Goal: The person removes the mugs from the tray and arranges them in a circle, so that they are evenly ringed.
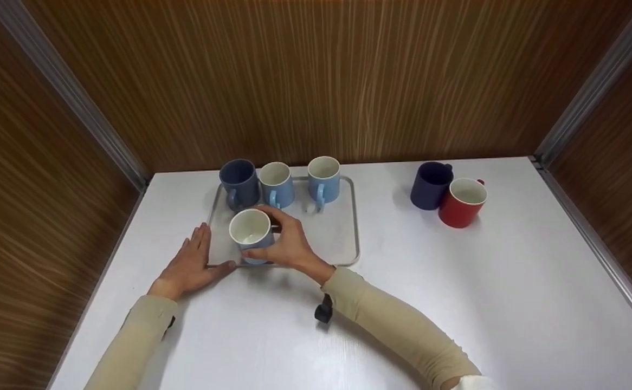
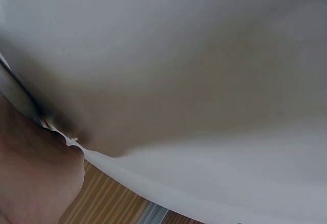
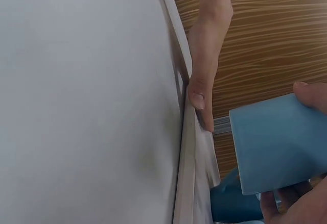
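My right hand (image 1: 289,241) grips a light blue mug (image 1: 257,252) with a white inside, thumb on its near side and fingers round the far side and handle. The mug is upright over the front left part of a grey tray (image 1: 332,238); the right wrist view shows the same mug (image 3: 281,142) from the side, its base above the tray's edge. My left hand (image 1: 188,265) rests at the tray's front left corner, fingers straight along the left edge, thumb at the front edge. Behind the held mug, a slate blue mug (image 1: 243,187) and two light blue mugs (image 1: 279,192) (image 1: 327,189) stand on the tray.
To the right on the white table (image 1: 430,298), a dark navy mug (image 1: 427,189) and a red mug (image 1: 458,210) stand close together. Wood-patterned panels (image 1: 316,81) rise behind the table and at both sides.
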The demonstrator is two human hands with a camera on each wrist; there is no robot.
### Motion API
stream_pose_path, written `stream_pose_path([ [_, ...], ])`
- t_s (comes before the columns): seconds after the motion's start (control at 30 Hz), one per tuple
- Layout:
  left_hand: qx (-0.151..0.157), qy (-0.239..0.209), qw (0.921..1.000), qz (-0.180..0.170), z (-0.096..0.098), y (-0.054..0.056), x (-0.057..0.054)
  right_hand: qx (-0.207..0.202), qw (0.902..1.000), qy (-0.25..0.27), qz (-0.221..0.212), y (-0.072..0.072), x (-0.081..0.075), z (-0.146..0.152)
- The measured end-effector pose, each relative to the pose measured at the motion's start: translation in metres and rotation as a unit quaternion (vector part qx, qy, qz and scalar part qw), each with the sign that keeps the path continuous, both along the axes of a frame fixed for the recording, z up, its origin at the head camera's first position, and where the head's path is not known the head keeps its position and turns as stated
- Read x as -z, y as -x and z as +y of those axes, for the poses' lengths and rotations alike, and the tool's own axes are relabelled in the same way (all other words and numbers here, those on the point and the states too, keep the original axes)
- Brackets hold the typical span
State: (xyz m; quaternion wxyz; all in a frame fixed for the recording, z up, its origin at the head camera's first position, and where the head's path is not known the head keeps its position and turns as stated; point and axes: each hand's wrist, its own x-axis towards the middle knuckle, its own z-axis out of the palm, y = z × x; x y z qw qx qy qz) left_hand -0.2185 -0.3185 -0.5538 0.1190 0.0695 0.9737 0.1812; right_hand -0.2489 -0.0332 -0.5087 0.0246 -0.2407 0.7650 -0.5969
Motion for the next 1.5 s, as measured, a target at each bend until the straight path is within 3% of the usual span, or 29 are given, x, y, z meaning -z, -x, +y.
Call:
stream_pose_path([
  [0.37,0.003,0.009,0.9999,0.008,0.0,-0.001,0.0,-0.011,0.9995,0.003,0.03,-0.003,0.003,0.034],
  [0.93,0.006,0.01,0.9999,0.002,0.001,-0.002,0.0,0.0,0.9985,0.024,0.05,-0.016,-0.012,0.103],
  [1.13,0.014,0.004,0.9998,0.012,0.0,-0.001,0.0,0.014,0.9984,0.027,0.048,-0.02,-0.016,0.13],
  [1.5,0.008,0.009,0.9999,-0.006,-0.001,0.002,0.003,0.06,0.9966,0.025,0.051,-0.025,-0.025,0.177],
])
